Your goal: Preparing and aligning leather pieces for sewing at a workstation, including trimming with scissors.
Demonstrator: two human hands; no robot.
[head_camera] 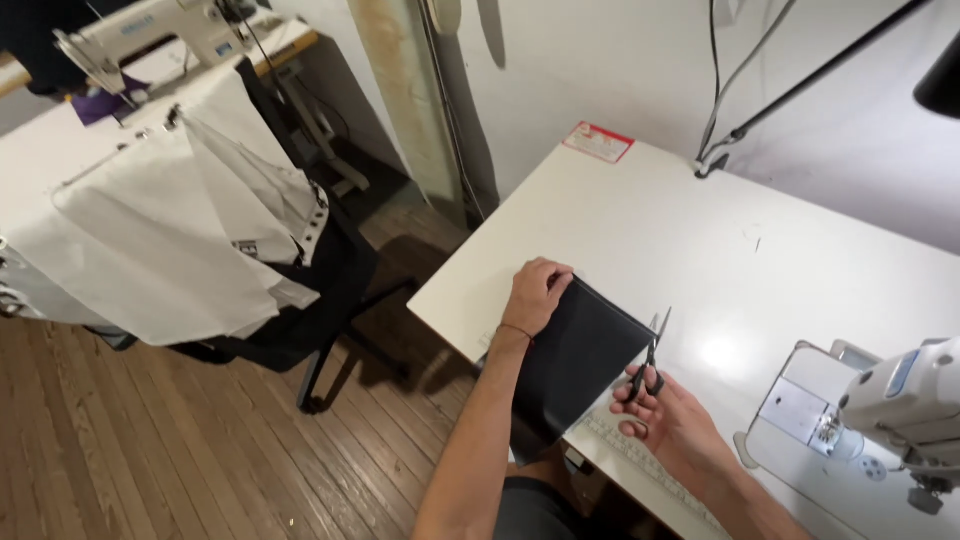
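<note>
A black piece of fabric (575, 360) lies over the near-left edge of a white table (680, 230) and hangs down towards my lap. My left hand (536, 295) presses flat on the fabric's upper left corner. My right hand (668, 420) grips a pair of black-handled scissors (650, 358), blades pointing away from me, right at the fabric's right edge.
A white sewing machine (880, 410) stands at the table's right. A red-and-white label (598, 141) sits at the far corner, with black cables (740, 110) behind. To the left are white cloth (160, 230) draped on a black chair, another sewing machine (150, 30), and wooden floor.
</note>
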